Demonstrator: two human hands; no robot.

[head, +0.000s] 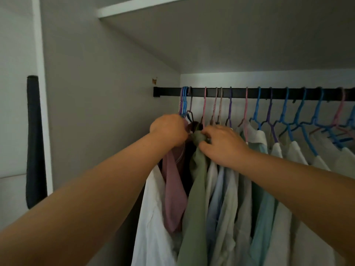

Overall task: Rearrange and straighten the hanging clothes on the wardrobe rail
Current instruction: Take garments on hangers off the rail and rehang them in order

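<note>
Rail: one black bar point(249, 93), its long axis running level from centre left to the right edge of the frame, fixed at its left end to the wardrobe wall point(99, 93).
Hangers: about sixteen hooks point(258, 100) on the rail, in blue, purple and pink; four bunch at the left end, the rest spread toward the right.
Clothes: roughly ten garments in the lower centre and right, hanging lengthwise straight down; among them a white shirt point(153, 217), a pink top point(172, 189), a green shirt point(196, 198), a pale blue shirt point(216, 198) and a teal shirt point(263, 208).
Hands: two, both yours, arms stretched up from the lower corners to meet at centre frame.
Left hand point(169, 130): fist curled tight at the bunched hangers; what it grips is hidden.
Right hand point(222, 144): knuckles up, fingers pinching the bunched collar of the green shirt.
Dark strip point(34, 141): one, hanging upright at the left edge.
Shelf point(134, 6): one, upper left.
</note>
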